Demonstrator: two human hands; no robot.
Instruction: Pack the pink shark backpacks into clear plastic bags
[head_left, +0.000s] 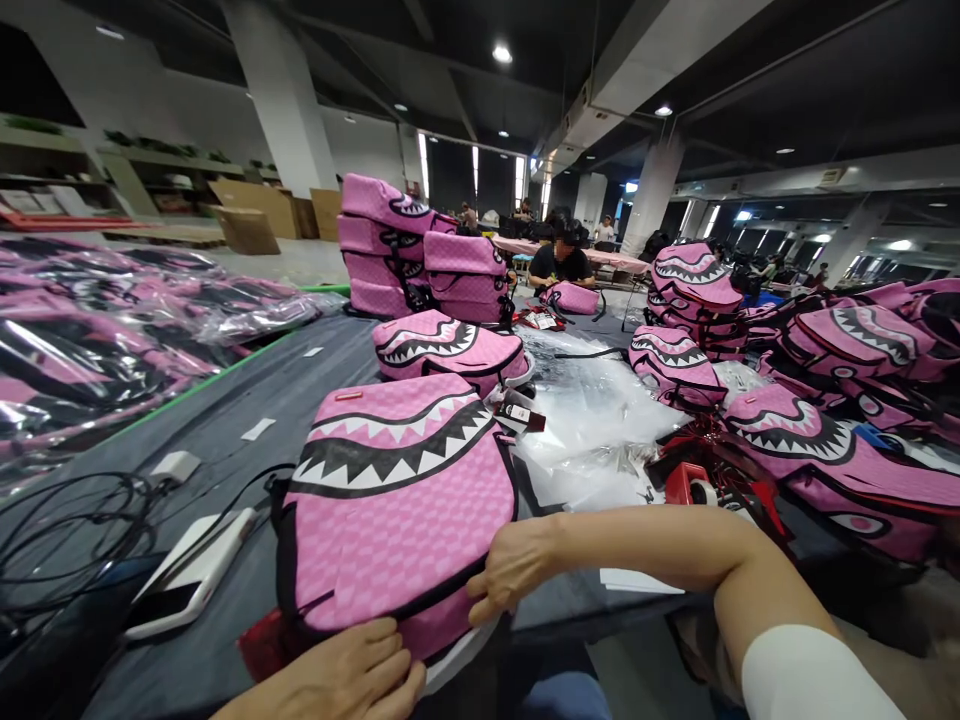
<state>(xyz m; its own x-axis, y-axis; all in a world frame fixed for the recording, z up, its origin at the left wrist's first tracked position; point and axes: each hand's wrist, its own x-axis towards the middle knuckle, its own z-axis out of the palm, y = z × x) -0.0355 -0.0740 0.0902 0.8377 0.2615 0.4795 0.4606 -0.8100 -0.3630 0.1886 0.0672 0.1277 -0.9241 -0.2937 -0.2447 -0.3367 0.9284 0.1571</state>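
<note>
At the table edge, the pink bag lies beyond the left hand, its right near corner against the right hand; fingers bent, grip undeterminable.

1. Pink backpack: smooth, leather-like, low sheen.
2. Counter beneath the backpack: creased, matt grey cloth.
3. Sheets beyond the backpack: thin, glossy, see-through plastic.
4. Bundles left of the backpack: shiny, crinkled plastic wrapping.
5. White device beside the backpack: smooth plastic.
6. Carton behind the backpack: matt cardboard.
</note>
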